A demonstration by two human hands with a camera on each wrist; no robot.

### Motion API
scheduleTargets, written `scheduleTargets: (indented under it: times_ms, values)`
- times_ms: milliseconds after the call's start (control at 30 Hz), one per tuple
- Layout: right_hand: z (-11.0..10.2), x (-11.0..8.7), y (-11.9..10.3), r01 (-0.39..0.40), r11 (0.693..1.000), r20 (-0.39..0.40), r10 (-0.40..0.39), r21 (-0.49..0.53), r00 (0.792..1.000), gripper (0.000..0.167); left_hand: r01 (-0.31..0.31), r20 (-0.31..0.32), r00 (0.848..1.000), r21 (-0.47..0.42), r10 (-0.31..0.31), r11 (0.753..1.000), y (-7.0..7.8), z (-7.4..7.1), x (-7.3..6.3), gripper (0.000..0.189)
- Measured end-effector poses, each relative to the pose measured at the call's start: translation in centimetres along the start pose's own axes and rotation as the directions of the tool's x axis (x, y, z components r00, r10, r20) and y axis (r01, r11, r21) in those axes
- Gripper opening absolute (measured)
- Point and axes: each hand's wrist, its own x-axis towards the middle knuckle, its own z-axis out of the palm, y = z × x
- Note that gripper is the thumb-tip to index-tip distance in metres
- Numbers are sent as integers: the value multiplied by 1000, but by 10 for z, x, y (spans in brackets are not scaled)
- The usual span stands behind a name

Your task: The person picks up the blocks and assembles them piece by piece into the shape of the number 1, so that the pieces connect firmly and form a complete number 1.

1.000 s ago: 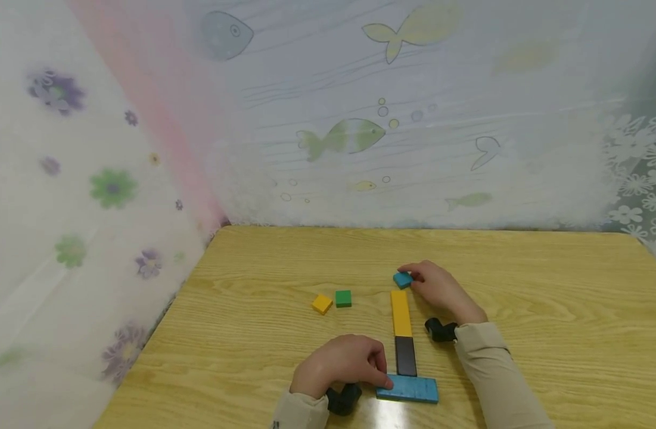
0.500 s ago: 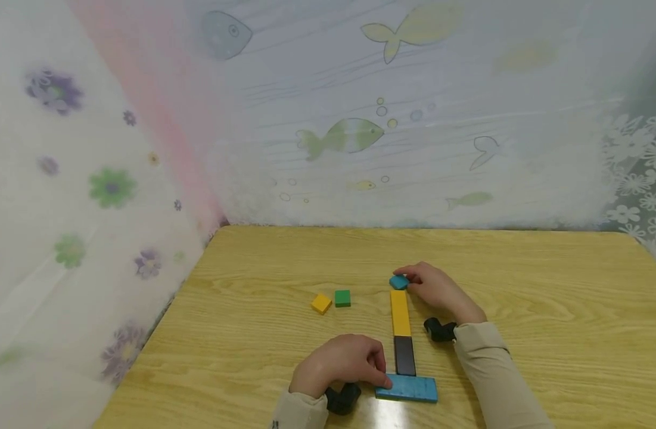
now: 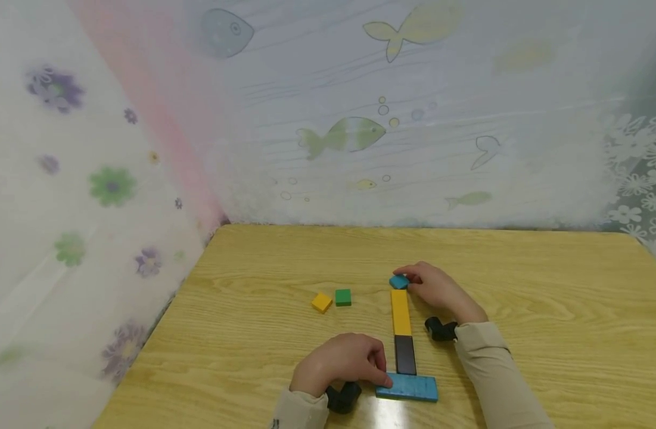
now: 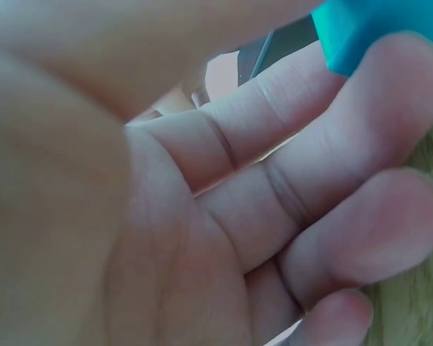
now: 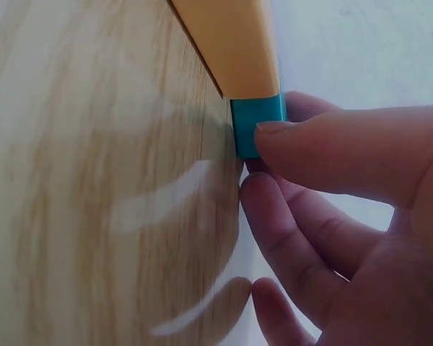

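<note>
On the table (image 3: pixel 252 256), the near bar (image 3: pixel 417 388) is laid crosswise. Directly behind it the middle bar (image 3: pixel 405 355) is placed lengthwise, and behind that, in line, the far bar (image 3: pixel 400 312) is set. Just past its far end, the end tile (image 3: pixel 398 282) is turned at an angle. The near bar is held at its left end by the left hand (image 3: pixel 341 360); the end tile is held from the right by the right hand (image 3: pixel 437 289). Left of the far bar, 2 tiles are laid: the outer tile (image 3: pixel 322 302), and just right of it the inner tile (image 3: pixel 343 297). The table is backed by the rear sheet (image 3: pixel 440 179).
</note>
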Motion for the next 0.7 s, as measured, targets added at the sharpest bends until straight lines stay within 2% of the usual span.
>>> scheduleTargets:
  times_ms: [700]
  values:
    - [-5, 0, 0, -43, 999, 7, 43, 32, 999, 35, 14, -3, 1000, 1, -14, 1000, 2, 0, 0, 18]
